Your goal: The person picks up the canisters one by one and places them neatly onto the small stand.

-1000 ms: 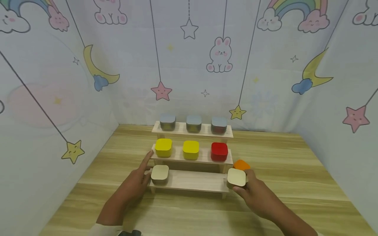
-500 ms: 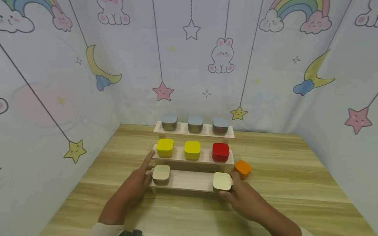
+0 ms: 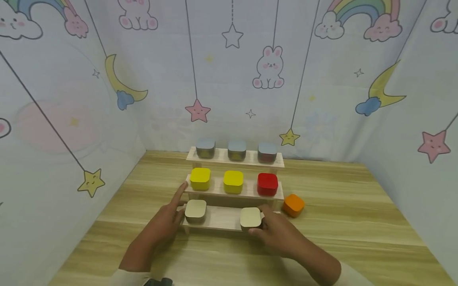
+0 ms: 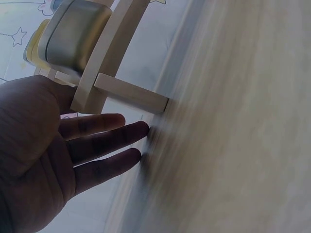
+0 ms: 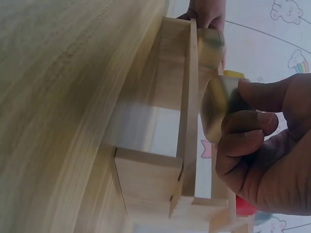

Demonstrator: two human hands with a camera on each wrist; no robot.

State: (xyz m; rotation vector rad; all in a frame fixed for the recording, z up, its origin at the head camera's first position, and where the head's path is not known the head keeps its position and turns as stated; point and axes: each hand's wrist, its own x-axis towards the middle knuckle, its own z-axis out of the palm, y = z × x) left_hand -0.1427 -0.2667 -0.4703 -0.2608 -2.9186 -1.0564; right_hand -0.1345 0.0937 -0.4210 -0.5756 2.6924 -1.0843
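Observation:
A three-step wooden rack (image 3: 223,217) stands on the table. My right hand (image 3: 280,232) pinches a small square tin (image 3: 250,217) with a cream top, right of the middle of the lowest step. In the right wrist view that tin (image 5: 215,109) sits between thumb and curled fingers; whether it touches the step is unclear. A matching cream-topped tin (image 3: 195,210) stands at the step's left end. Beside it my left hand (image 3: 166,218) touches the rack's left side, one finger reaching the middle step. The left wrist view shows its other fingers (image 4: 104,145) extended, holding nothing.
Two yellow boxes (image 3: 233,182) and a red box (image 3: 267,184) stand on the middle step. Three grey-topped tins (image 3: 237,150) line the top step. An orange box (image 3: 294,205) lies on the table right of the rack. Printed cloth walls (image 3: 161,79) surround the table.
My right hand has moved left along the lowest step with the cream-topped tin, away from the orange box, which is now fully visible. The left hand stays at the rack's left side.

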